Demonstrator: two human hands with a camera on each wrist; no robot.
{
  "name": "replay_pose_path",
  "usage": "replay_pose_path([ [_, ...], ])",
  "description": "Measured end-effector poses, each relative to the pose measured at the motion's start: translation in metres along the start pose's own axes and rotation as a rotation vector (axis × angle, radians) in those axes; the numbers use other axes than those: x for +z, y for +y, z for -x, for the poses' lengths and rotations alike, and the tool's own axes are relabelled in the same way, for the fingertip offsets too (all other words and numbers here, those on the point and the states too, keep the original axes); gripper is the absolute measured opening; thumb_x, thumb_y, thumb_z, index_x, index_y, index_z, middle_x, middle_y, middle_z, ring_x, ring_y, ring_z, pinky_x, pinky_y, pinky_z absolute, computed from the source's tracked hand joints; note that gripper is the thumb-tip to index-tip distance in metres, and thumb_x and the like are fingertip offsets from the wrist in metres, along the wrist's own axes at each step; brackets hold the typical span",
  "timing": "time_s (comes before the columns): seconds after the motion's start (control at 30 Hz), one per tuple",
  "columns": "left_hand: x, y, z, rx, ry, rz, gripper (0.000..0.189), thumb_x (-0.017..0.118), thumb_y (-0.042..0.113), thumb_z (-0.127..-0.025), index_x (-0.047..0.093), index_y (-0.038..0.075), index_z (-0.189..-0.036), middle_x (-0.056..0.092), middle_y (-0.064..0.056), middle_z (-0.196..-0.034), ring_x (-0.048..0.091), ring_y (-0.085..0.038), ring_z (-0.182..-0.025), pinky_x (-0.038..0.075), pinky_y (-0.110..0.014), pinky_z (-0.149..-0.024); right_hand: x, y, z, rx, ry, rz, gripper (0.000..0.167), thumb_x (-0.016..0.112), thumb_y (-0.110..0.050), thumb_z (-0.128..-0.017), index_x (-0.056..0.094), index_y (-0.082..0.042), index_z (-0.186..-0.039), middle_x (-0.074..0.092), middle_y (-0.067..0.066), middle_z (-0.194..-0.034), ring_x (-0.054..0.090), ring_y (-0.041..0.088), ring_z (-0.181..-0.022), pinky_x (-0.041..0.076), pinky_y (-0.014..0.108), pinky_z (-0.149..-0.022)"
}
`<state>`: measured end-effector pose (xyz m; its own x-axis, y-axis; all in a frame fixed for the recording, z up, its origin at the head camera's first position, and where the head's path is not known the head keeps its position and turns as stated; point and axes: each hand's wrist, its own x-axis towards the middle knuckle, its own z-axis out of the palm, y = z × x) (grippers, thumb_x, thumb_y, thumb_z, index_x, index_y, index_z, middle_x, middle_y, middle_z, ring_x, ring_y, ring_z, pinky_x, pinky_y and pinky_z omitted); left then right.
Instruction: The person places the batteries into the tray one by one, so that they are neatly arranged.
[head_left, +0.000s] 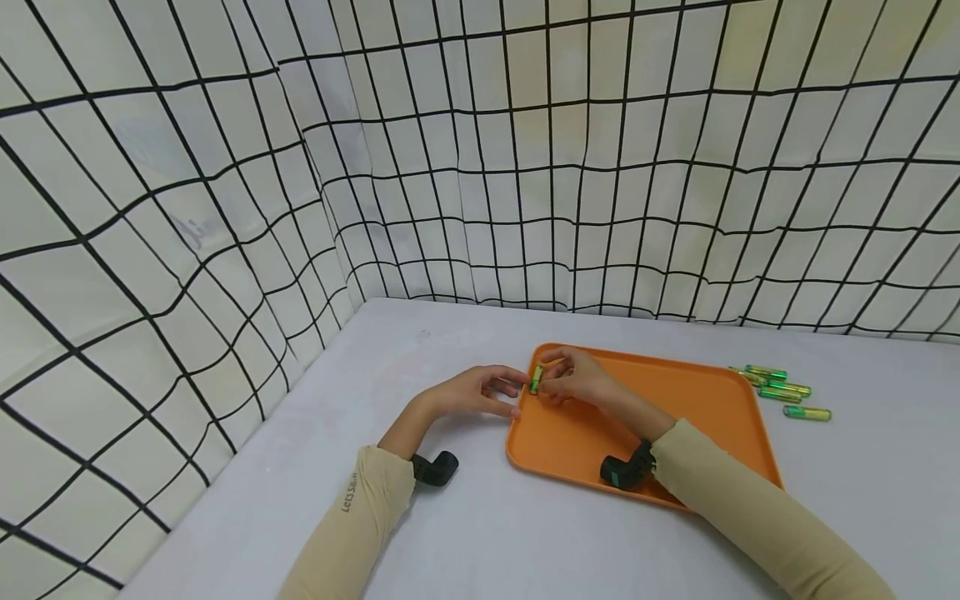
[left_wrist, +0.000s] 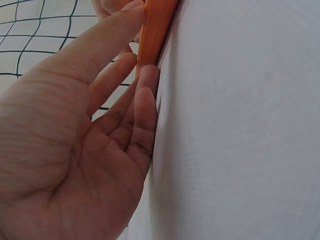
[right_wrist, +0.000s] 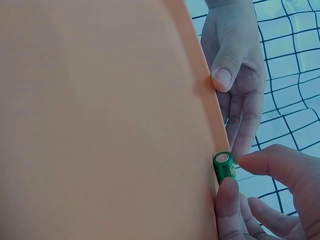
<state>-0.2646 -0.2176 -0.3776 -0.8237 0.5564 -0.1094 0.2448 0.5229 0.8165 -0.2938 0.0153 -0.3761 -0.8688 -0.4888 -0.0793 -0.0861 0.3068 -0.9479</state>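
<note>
A small green-and-yellow battery is at the left rim of the orange tray. My right hand pinches this battery; in the right wrist view the thumb meets its lower side and the index fingertip is at its right. My left hand is at the outside of the same rim, its fingers loosely extended. In the left wrist view, the left thumb reaches the tray's edge, while the other fingers extend along the white tabletop beside it.
Several matching batteries lie loosely grouped on the white table, right of the tray. Black netting over pale sheeting rises behind the table and along its left side. A black wrist device on the right forearm overlaps the tray's front rim.
</note>
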Motion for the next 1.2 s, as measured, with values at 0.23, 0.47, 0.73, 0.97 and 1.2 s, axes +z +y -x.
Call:
replay_pose_path([
  [0.23, 0.000, 0.002, 0.000, -0.010, 0.005, -0.003, 0.055, 0.074, 0.015, -0.089, 0.053, 0.009, -0.138, 0.059, -0.007, -0.131, 0.057, -0.018, -0.118, 0.047, -0.027, -0.092, -0.004, 0.000, 0.003, 0.016, 0.008, 0.001, 0.049, 0.068, -0.003, -0.089, 0.047, 0.008, -0.132, 0.056, 0.011, -0.095, 0.061, 0.015, -0.067, 0.057, 0.030, -0.068],
  [0.47, 0.000, 0.002, 0.000, 0.002, 0.003, 0.000, 0.054, 0.073, 0.014, -0.089, 0.052, 0.008, -0.139, 0.057, -0.008, -0.134, 0.056, -0.020, -0.120, 0.047, -0.028, -0.093, -0.006, 0.001, 0.006, 0.033, 0.018, 0.013, 0.047, 0.069, -0.005, -0.090, 0.049, 0.007, -0.130, 0.055, 0.013, -0.098, 0.062, 0.015, -0.067, 0.056, 0.028, -0.067],
  [0.73, 0.000, -0.001, -0.001, 0.011, -0.006, -0.005, 0.055, 0.073, 0.016, -0.089, 0.052, 0.009, -0.139, 0.058, -0.007, -0.133, 0.056, -0.020, -0.120, 0.046, -0.029, -0.095, -0.014, 0.003, 0.013, -0.023, 0.003, 0.028, 0.041, 0.068, -0.005, -0.089, 0.054, 0.009, -0.125, 0.057, 0.015, -0.099, 0.064, 0.016, -0.068, 0.055, 0.028, -0.063],
  [0.97, 0.000, -0.002, -0.002, 0.015, -0.008, -0.013, 0.055, 0.074, 0.017, -0.089, 0.052, 0.008, -0.139, 0.057, -0.006, -0.135, 0.056, -0.020, -0.121, 0.046, -0.030, -0.096, -0.021, 0.007, 0.021, -0.037, -0.017, 0.018, 0.038, 0.070, -0.005, -0.089, 0.057, 0.009, -0.121, 0.059, 0.015, -0.099, 0.065, 0.018, -0.068, 0.055, 0.028, -0.062],
  [1.2, 0.000, -0.002, -0.001, 0.011, -0.001, -0.013, 0.055, 0.074, 0.017, -0.088, 0.053, 0.009, -0.138, 0.058, -0.006, -0.133, 0.056, -0.020, -0.121, 0.046, -0.030, -0.096, -0.026, 0.008, 0.029, -0.032, 0.002, 0.009, 0.038, 0.069, -0.006, -0.089, 0.058, 0.008, -0.122, 0.060, 0.014, -0.100, 0.067, 0.019, -0.069, 0.056, 0.030, -0.062],
])
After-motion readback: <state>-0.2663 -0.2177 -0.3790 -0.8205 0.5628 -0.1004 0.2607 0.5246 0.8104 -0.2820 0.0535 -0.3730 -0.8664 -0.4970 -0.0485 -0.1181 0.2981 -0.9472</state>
